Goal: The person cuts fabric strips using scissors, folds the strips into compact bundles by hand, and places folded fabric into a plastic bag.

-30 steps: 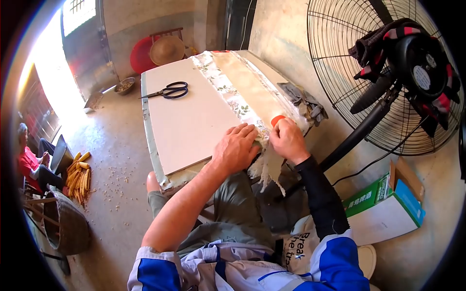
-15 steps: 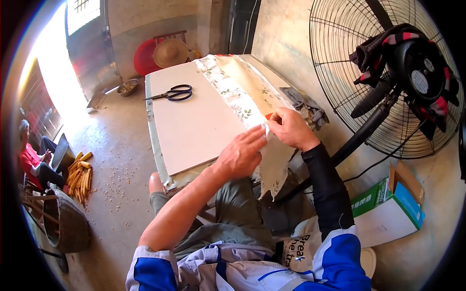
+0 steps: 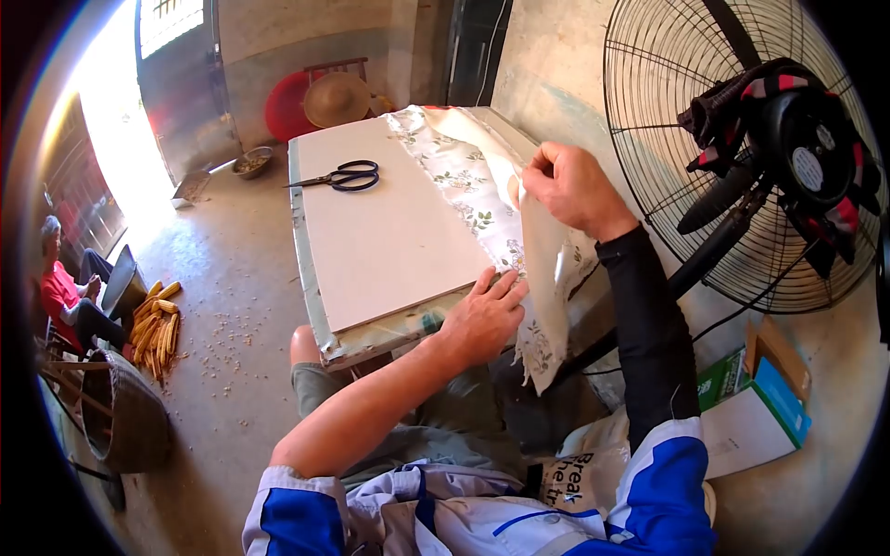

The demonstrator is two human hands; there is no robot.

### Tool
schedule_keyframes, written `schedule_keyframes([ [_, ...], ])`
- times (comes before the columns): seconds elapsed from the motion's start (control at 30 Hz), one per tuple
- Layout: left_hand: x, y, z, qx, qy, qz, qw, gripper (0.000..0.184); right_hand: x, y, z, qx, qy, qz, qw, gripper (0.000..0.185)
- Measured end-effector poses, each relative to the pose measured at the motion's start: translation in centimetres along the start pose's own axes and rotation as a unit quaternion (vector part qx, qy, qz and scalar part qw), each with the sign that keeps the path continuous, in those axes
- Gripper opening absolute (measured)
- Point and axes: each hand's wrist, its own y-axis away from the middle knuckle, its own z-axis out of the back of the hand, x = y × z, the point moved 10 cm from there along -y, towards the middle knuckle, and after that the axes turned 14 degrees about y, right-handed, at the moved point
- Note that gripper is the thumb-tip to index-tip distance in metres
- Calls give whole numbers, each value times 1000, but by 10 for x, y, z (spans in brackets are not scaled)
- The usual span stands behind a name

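Two bare hands were at work on a floral cloth [image 3: 466, 183], which lay lengthwise along the right part of a pale board [image 3: 389, 246] on a table. The right hand [image 3: 577, 192] was raised, thumb and forefinger pinching the cloth's turned-up right side. The left hand [image 3: 484, 320] had its fingers slightly spread and laid on the cloth near the board's front edge; nothing was seen closed within it.

Hazards noted: the near end of the cloth hung past the table, ragged, and a hard pull from the right hand could tear or unravel it. Light pressure from the left hand could let the strip slip askew. Scissors [image 3: 345, 176] lay with their point at the board's left edge; a knock to the board could send them off. A large fan [image 3: 649, 167] stood close by; if it were switched on, its draught could lift the loose cloth.

Markings: a pale printed bag [image 3: 567, 484] read "Break", with a second line cut short. A round label [image 3: 807, 170] on the fan was too small to read. No wording could be made out on the green-and-white carton [image 3: 753, 417].
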Motion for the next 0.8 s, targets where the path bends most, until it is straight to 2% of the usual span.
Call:
schedule_keyframes([
  [0.07,-4,2,7,-5,3,-11,1000,42,13,-12,4,-3,-10,14,1000,23],
  [0.1,-5,3,10,-9,3,-16,1000,40,15,-17,-7,27,-48,10,998,21],
  [0.17,10,8,25,-116,198,5,973,33,27,-17,-16,33,-23,41,998,21],
  [0.2,17,12,37,-167,291,13,942,31,34,-15,-20,34,-10,56,998,21],
  [0.23,34,19,38,-191,400,74,893,33,35,-12,-27,36,-4,66,997,21],
  [0.3,57,40,29,-228,594,195,746,39,32,-3,-41,61,-41,40,997,21],
  [0.4,56,50,48,-275,672,186,662,49,25,5,-72,103,-95,-6,990,21],
  [0.43,53,46,51,-271,682,163,660,55,26,5,-81,108,-104,-3,989,21],
  [0.5,50,43,60,-293,671,170,660,54,30,10,-88,89,-132,-11,987,23],
  [0.57,50,40,60,-294,669,186,656,51,40,11,-90,87,-104,9,991,23],
  [0.63,56,36,52,-279,675,210,650,46,40,16,-96,115,-133,-31,984,22],
  [0.73,81,41,19,-311,760,244,516,35,41,17,-113,150,-166,2,975,21],
  [0.8,88,52,11,-317,763,275,493,32,39,20,-110,141,-222,19,965,21],
])
